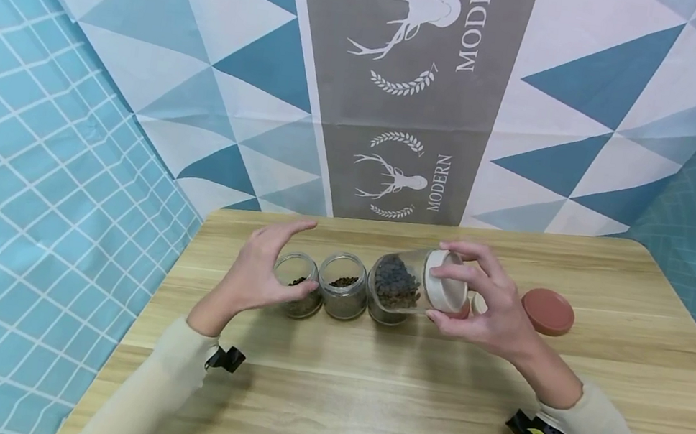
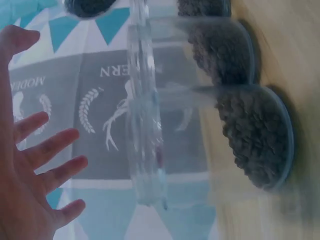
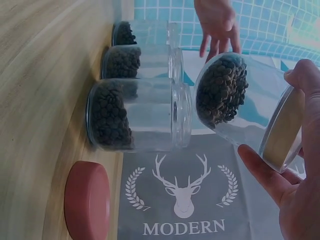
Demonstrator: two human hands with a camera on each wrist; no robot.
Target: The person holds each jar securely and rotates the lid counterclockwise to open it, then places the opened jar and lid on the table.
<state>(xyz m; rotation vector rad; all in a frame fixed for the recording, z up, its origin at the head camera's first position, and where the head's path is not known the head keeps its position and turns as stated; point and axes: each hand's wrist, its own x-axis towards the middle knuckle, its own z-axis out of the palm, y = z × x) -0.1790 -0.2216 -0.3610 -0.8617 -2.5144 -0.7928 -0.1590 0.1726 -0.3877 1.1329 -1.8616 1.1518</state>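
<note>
My right hand [image 1: 488, 299] grips a glass jar [image 1: 418, 263] by its white-lidded end [image 1: 444, 287], with thumb and fingers around it. That jar is tipped sideways, base to the left, and dark beans [image 3: 222, 90] lie toward its base. Below and left of it, a row of three lidless glass jars stands on the table: a left jar [image 1: 304, 307], a middle jar [image 1: 343, 307] and a right jar [image 1: 386, 318], each part-filled with dark beans. The held jar partly covers the right one. My left hand [image 1: 259, 271] is spread beside the left jar, holding nothing.
A red lid [image 1: 548, 312] lies on the wooden table [image 1: 364, 407] to the right of my right hand. Another reddish lid [image 1: 462, 311] shows partly behind that hand. A patterned cloth [image 1: 413, 109] hangs behind the table, with blue tiled cloth [image 1: 34, 171] on the left.
</note>
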